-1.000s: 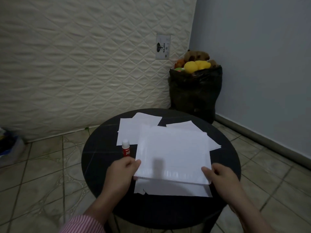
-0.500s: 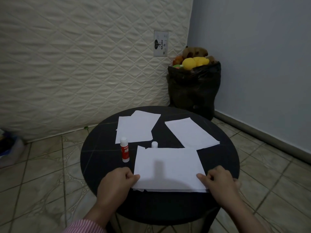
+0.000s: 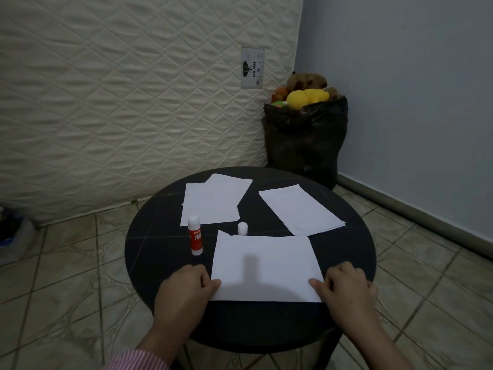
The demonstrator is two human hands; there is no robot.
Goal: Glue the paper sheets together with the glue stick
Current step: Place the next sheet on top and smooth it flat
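Glue stick (image 3: 195,237) stood upright just beyond my left hand (image 3: 186,289), nearer than my right hand (image 3: 346,288); both probably just pressing the sheet (image 3: 264,265), not gripping.

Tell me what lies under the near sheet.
The near sheet lies flat on the black table, both hands at its near corners. It covers whatever is beneath, so other sheets under it can't be confirmed.

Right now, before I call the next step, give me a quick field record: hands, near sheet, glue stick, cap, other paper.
left hand: fingertips on near sheet's left corner
right hand: fingertips on its right corner
near sheet: flat on round black table
glue stick: upright, left of sheet, nobody holding it
small white cap: standing just beyond sheet's far edge
other paper: overlapping sheets far left, single sheet far right
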